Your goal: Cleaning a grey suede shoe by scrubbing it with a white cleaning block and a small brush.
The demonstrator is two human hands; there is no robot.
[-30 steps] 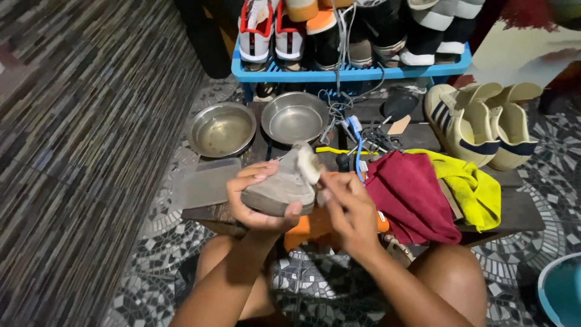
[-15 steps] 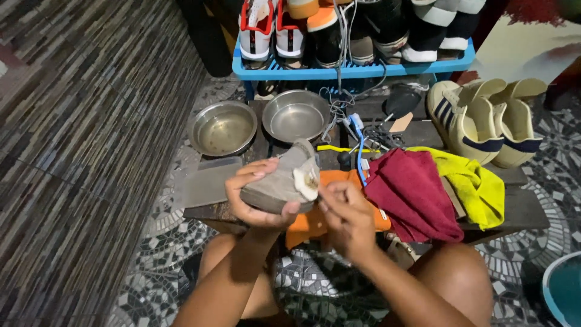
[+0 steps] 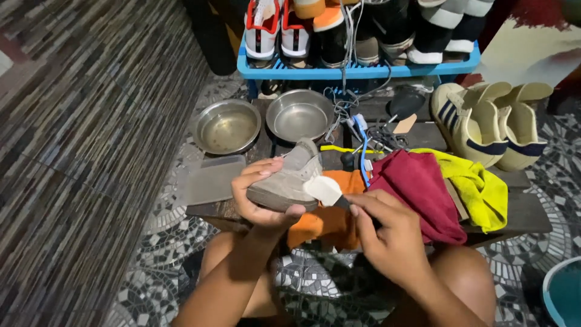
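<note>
Your free room is the bare bench strip at the right and the flat grey lid at the left. Far ahead, two steel bowls, tangled cords and the blue shoe rack block you; the red cloth and yellow cloth crowd the near right.

1. The right hand covers the brush handle; only the pale head shows.
2. The shoes on the blue rack are cut off by the top edge.
3. The teal bucket is cut by the right edge.
4. The tangled cords are too small to tell apart.
</note>
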